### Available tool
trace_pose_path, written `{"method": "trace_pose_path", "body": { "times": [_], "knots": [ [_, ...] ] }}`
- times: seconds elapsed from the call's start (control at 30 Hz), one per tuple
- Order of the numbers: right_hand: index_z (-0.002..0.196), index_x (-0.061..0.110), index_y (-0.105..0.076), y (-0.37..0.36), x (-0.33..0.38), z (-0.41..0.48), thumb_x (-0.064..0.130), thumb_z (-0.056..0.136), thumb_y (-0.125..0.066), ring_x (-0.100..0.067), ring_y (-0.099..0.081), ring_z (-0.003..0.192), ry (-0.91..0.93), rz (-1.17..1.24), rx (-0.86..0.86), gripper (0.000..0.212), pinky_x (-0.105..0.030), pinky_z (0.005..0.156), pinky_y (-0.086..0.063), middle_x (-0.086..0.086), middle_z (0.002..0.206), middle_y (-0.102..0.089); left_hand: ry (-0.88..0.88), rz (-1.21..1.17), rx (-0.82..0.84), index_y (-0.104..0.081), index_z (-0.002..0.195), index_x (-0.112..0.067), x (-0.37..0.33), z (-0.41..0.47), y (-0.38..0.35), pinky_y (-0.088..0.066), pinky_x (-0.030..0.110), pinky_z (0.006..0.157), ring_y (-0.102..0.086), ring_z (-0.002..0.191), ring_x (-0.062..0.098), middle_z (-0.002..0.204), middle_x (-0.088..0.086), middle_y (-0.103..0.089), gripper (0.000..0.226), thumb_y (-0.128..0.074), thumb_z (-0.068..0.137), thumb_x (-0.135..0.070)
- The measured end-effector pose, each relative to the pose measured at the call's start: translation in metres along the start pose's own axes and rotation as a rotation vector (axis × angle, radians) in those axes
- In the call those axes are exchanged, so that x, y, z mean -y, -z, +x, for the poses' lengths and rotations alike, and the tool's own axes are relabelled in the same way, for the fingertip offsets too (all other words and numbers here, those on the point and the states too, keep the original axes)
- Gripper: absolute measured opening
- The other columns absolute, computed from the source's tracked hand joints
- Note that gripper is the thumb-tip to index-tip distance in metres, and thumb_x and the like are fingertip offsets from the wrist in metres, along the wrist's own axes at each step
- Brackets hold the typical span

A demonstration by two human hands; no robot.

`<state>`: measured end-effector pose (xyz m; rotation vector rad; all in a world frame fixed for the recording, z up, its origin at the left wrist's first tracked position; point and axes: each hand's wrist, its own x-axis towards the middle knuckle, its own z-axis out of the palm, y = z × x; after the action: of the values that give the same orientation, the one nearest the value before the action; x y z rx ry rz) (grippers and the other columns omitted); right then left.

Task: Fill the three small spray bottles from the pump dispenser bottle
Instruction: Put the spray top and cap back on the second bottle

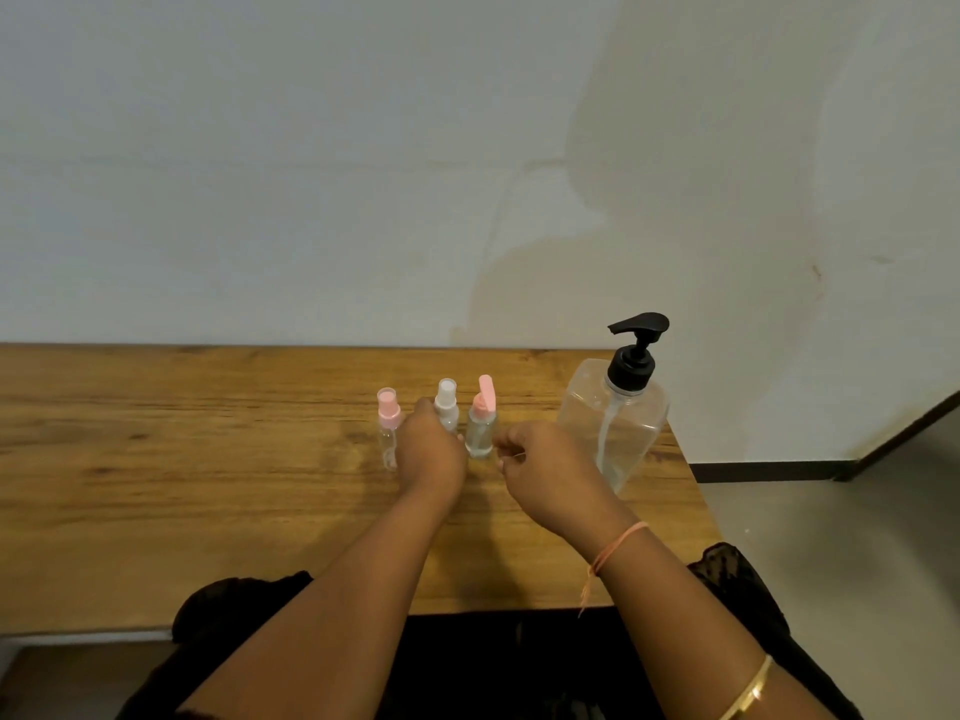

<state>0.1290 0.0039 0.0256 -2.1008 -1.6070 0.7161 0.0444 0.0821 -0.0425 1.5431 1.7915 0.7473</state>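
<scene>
Three small clear spray bottles stand in a row on the wooden table (pixel 208 459). The left one (pixel 388 426) has a pink sprayer, the middle one (pixel 447 405) a white cap, and the right one (pixel 481 426) a pink cap flipped up. My left hand (pixel 431 452) is wrapped round the lower part of the middle bottle and hides it. My right hand (pixel 543 472) hovers just right of the right bottle with its fingers curled; nothing shows in it. The large clear pump dispenser bottle (pixel 615 415) with a black pump stands at the table's right end.
The table's right edge runs just past the pump bottle, with grey floor (pixel 831 563) beyond. A white wall (pixel 311 174) rises directly behind the table. Black clothing (pixel 493 662) lies along the near edge.
</scene>
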Motion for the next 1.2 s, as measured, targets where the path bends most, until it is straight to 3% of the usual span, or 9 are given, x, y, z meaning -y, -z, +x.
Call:
{"method": "trace_pose_path", "body": {
  "times": [0.33,0.53,0.73,0.8,0.9,1.07,1.2],
  "knots": [
    [0.122,0.012,-0.06,-0.004,-0.002,0.003,0.01,0.093,-0.051,-0.02,-0.058,0.106,-0.015,0.055,-0.009,0.03,-0.03,0.091,-0.048,-0.007,0.116,-0.063,0.01,0.012,0.012,-0.052,0.118,-0.008,0.004,0.002,-0.004,-0.047,0.037,0.074,-0.06,0.098,0.032,0.108,0.014,-0.063,0.029,-0.053,0.089,-0.007],
    [0.123,0.012,-0.059,-0.005,-0.004,0.0,0.011,0.093,-0.052,-0.019,-0.058,0.108,-0.023,0.079,-0.02,0.031,-0.03,0.093,-0.047,-0.006,0.119,-0.063,0.013,0.104,0.047,-0.022,0.147,-0.009,0.003,-0.007,-0.002,-0.047,0.04,0.087,-0.053,0.115,0.034,0.129,0.018,-0.052,0.065,-0.054,0.09,-0.004],
    [0.123,0.012,-0.059,-0.004,-0.004,-0.001,0.009,0.093,-0.051,-0.019,-0.057,0.11,-0.024,0.1,-0.018,0.031,-0.03,0.094,-0.046,-0.006,0.12,-0.063,0.013,0.111,0.07,-0.012,0.149,-0.009,0.0,-0.026,0.007,-0.046,0.039,0.09,-0.049,0.12,0.033,0.141,0.015,-0.042,0.073,-0.05,0.089,0.004],
    [0.124,0.011,-0.059,-0.004,-0.003,-0.002,0.008,0.094,-0.051,-0.019,-0.057,0.111,-0.013,0.107,-0.017,0.031,-0.029,0.095,-0.046,-0.006,0.121,-0.063,0.011,0.125,0.094,-0.021,0.147,-0.011,0.0,-0.031,0.012,-0.049,0.038,0.089,-0.052,0.117,0.03,0.138,0.012,-0.047,0.068,-0.052,0.088,0.002],
    [0.123,0.012,-0.059,-0.005,-0.002,-0.003,0.008,0.093,-0.052,-0.018,-0.057,0.112,-0.001,0.11,-0.003,0.031,-0.028,0.095,-0.046,-0.006,0.122,-0.062,-0.055,0.283,0.169,-0.047,0.133,-0.018,-0.004,-0.04,0.03,-0.044,0.027,0.074,-0.058,0.106,0.023,0.121,0.005,-0.06,0.044,-0.054,0.09,-0.008],
    [0.116,0.014,-0.064,-0.01,-0.004,-0.003,0.008,0.091,-0.052,-0.02,-0.059,0.105,-0.003,0.069,0.018,0.028,-0.031,0.091,-0.048,-0.006,0.115,-0.065,-0.033,0.326,0.359,-0.055,0.128,-0.021,0.01,-0.039,0.08,-0.044,0.029,0.095,-0.056,0.112,0.017,0.126,0.001,-0.059,0.045,-0.067,0.085,-0.022],
    [0.118,0.013,-0.063,-0.013,-0.004,-0.005,0.01,0.091,-0.054,-0.019,-0.057,0.109,0.005,0.042,0.05,0.028,-0.029,0.095,-0.046,-0.005,0.118,-0.063,0.068,0.344,0.473,-0.053,0.129,-0.016,0.027,-0.027,0.115,-0.04,0.029,0.096,-0.053,0.117,0.02,0.13,0.005,-0.056,0.053,-0.073,0.081,-0.023]
  ]
}}
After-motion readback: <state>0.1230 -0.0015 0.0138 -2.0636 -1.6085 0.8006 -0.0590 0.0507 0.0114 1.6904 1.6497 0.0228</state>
